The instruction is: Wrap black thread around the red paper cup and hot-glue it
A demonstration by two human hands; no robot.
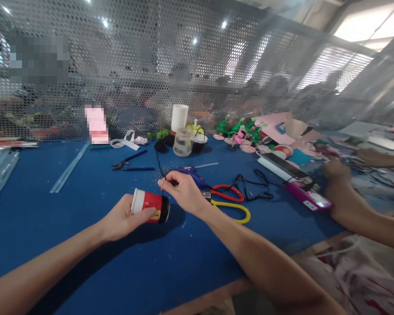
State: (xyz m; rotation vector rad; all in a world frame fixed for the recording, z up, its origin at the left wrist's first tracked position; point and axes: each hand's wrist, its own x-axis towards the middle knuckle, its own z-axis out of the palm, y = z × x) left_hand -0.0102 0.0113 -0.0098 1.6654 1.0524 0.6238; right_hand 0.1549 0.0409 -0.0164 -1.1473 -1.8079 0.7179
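Note:
My left hand [123,217] is wrapped round a red paper cup [150,205] with a white rim, held on its side just above the blue table [52,218]; its other end looks black. My right hand [183,189] is pinched on a thin black string [160,168] right beside the cup's dark end. The string runs up and away across the table towards a black pompom [160,146].
Behind my right hand lie a blue glue gun [192,173], red and yellow scissors [230,201] and a black cord. Blue pliers [128,164], a clear jar [183,142], stacked white cups [179,116] and craft scraps sit further back. Another person's hand [339,188] rests at right by a pink phone [308,197]. A perforated metal screen bounds the far edge.

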